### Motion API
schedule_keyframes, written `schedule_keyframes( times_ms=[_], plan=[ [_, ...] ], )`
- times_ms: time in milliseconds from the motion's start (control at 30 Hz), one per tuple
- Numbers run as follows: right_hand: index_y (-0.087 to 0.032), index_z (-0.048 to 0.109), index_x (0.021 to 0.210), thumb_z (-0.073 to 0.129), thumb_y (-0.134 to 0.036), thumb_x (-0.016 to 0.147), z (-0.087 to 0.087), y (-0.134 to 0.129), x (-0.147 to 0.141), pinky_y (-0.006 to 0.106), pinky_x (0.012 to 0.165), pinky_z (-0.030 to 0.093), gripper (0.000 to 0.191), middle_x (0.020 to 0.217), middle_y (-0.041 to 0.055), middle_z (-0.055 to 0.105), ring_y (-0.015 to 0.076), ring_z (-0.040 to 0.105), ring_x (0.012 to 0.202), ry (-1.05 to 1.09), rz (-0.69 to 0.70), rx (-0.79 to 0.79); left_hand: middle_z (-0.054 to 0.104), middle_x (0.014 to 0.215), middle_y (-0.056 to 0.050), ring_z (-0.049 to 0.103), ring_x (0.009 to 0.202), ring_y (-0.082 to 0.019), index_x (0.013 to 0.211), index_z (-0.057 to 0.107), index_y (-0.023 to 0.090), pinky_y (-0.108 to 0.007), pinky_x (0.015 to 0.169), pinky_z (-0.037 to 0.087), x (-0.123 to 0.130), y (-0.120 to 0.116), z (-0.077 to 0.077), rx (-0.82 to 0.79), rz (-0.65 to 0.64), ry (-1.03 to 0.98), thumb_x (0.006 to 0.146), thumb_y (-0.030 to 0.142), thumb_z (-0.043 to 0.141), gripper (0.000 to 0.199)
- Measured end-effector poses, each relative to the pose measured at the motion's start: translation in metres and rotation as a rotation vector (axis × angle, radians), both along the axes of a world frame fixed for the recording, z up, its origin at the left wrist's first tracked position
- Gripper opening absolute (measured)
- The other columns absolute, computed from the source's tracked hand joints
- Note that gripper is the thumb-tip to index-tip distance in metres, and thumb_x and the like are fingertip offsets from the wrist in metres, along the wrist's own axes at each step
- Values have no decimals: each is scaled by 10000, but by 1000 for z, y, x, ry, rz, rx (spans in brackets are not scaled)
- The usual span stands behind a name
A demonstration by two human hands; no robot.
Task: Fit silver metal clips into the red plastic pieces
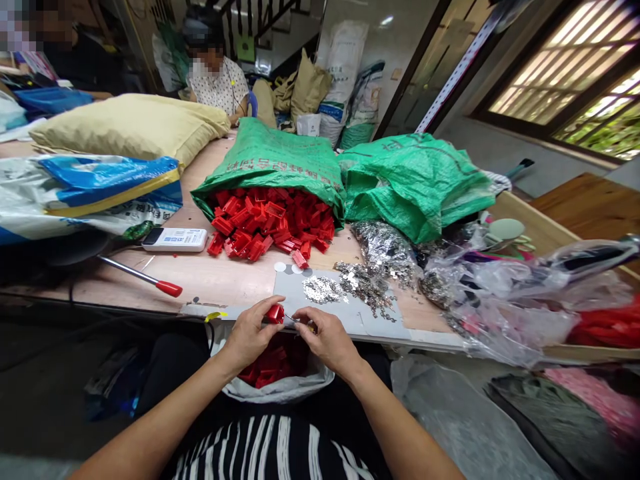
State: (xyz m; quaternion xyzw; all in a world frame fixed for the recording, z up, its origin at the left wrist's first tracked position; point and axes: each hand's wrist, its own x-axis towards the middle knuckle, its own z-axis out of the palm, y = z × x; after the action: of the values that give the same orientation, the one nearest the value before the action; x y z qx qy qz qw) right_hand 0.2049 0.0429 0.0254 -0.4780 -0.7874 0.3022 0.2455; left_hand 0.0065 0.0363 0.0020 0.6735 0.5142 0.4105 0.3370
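Above the table's front edge, my left hand [250, 337] is closed on a small red plastic piece [275, 313], gripped between thumb and fingers. My right hand [327, 337] is pinched just to its right, on a small thin metal part [290, 319] pointing at the red piece; its exact kind is too small to tell. Below both hands, a white sack [305, 390] in my lap holds many red pieces. Small flat shiny metal parts [321, 289] lie on a grey sheet [287, 287] beyond my right hand, beside a pile of darker metal parts [367, 283].
A green woven sack [285, 150] spills red pieces [270, 223] onto the table. Another green sack [415, 180] and clear plastic bags [525, 293] stand right. At left are a red-tipped metal lever [167, 288], a white box-like device [175, 239] and more sacks. A person [217, 80] sits opposite.
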Motion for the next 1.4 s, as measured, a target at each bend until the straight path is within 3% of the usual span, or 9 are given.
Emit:
schedule_keyframes(
  times_ms=[200, 567, 833, 933, 1100, 1200, 1300, 1400],
  plan=[
    [-203, 680, 964, 589, -134, 855, 2, 2, -1, 255, 736, 449, 157, 884, 35, 667, 160, 609, 811, -61, 47, 35, 721, 1082, -36, 652, 1018, -201, 1121, 661, 234, -342, 933, 494, -1, 6, 1, 5, -81, 24, 721, 120, 660, 416],
    [-216, 658, 975, 544, -130, 878, -4, 0, -4, 289, 826, 458, 172, 947, 48, 649, 181, 611, 906, -127, 65, 49, 759, 963, -21, 687, 893, -215, 1048, 720, 266, -330, 860, 519, -2, 9, 9, -63, -90, -103, 668, 153, 714, 397],
    [-218, 613, 952, 512, -126, 875, 4, -12, -26, 285, 720, 446, 157, 947, 49, 618, 193, 602, 835, -291, -75, 22, 758, 989, -30, 695, 906, -222, 1029, 724, 256, -335, 888, 508, -3, 9, 4, -53, -66, -65, 677, 141, 715, 371],
    [-217, 590, 1000, 507, -150, 891, 2, -14, -23, 289, 746, 445, 153, 962, 48, 603, 195, 593, 865, -237, -54, 15, 754, 991, -31, 688, 905, -217, 1032, 717, 249, -327, 879, 505, -4, 7, 4, -46, -59, -52, 683, 154, 719, 362],
    [-219, 527, 1105, 420, -173, 941, -2, -16, -9, 303, 840, 427, 202, 1036, 64, 573, 185, 559, 954, 37, -27, 42, 734, 904, -16, 660, 829, -197, 972, 704, 240, -312, 826, 503, -3, -3, 8, -83, -22, -89, 669, 189, 737, 308],
    [-219, 498, 1110, 400, -186, 950, 2, -19, -2, 284, 778, 426, 191, 907, 25, 609, 161, 565, 834, 163, 6, -60, 707, 898, -14, 649, 792, -167, 997, 659, 215, -276, 769, 509, -1, -11, 16, -231, -12, -303, 680, 210, 743, 328],
    [-240, 433, 1268, 372, -214, 972, 12, -23, -1, 245, 684, 415, 303, 665, -54, 571, 122, 529, 620, 246, 104, -209, 702, 926, -18, 659, 783, -139, 1043, 616, 207, -248, 747, 515, 3, -18, 27, -443, 0, -701, 712, 246, 743, 358],
    [-264, 390, 1366, 395, -236, 969, 21, -27, -3, 225, 640, 402, 398, 599, -73, 542, 110, 505, 554, 246, 155, -247, 710, 875, -16, 667, 799, -121, 847, 621, 177, -231, 794, 511, 7, -23, 35, -623, -32, -1013, 736, 243, 740, 175]
  ],
)
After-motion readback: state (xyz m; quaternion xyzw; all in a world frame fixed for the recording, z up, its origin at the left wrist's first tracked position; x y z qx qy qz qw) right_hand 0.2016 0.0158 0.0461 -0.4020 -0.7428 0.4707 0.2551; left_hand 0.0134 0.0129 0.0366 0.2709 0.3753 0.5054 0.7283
